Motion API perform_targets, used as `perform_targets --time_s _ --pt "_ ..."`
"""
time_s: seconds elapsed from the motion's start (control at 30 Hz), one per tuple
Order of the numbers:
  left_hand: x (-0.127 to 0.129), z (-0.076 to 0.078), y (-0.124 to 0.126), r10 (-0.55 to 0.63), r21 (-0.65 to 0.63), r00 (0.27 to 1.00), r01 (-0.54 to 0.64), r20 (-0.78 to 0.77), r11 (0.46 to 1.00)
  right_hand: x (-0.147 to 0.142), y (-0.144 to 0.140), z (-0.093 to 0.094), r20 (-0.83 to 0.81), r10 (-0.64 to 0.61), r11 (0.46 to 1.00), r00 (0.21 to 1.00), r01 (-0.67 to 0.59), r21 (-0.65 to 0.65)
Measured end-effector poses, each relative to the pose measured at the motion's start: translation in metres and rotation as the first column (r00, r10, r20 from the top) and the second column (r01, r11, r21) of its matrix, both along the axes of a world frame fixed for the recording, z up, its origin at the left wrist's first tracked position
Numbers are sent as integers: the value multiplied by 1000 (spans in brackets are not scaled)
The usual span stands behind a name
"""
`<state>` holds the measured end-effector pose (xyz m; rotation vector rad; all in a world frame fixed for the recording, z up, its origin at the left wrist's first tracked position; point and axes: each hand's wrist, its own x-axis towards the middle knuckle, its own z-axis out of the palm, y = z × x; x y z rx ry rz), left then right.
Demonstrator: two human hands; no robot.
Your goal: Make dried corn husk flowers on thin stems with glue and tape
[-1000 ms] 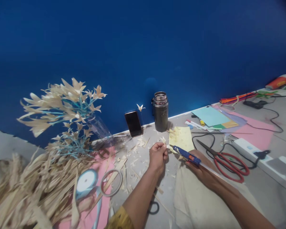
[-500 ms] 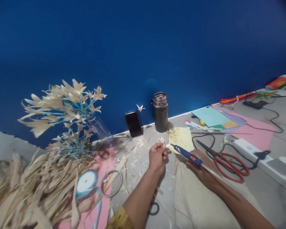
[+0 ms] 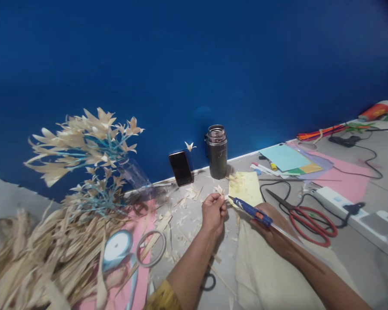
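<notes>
From the head camera, the left hand (image 3: 214,212) pinched a small pale husk flower (image 3: 218,189) between its fingertips, low and centre on the grey surface (image 3: 352,249). At its three o'clock, the right hand (image 3: 271,230) gripped a blue glue gun (image 3: 251,210), nozzle just beside the flower. Red scissors (image 3: 310,219) lay farther toward three o'clock; a dark flask (image 3: 217,152) stood at twelve.

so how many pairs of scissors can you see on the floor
2. The red-handled scissors lie right of the right hand, beside the white power strip. A black-handled pair shows only one loop beside the left forearm. More may be hidden under the straw.
</notes>
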<state>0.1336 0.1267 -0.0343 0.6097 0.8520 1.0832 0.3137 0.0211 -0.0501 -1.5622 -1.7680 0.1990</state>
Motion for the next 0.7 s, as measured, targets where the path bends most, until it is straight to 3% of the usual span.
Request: perform_targets --time_s 0.7 --pt "-1 1 -1 -5 9 1000 5 9 1000 0 1 1 75 -40 999 996 41 -16"
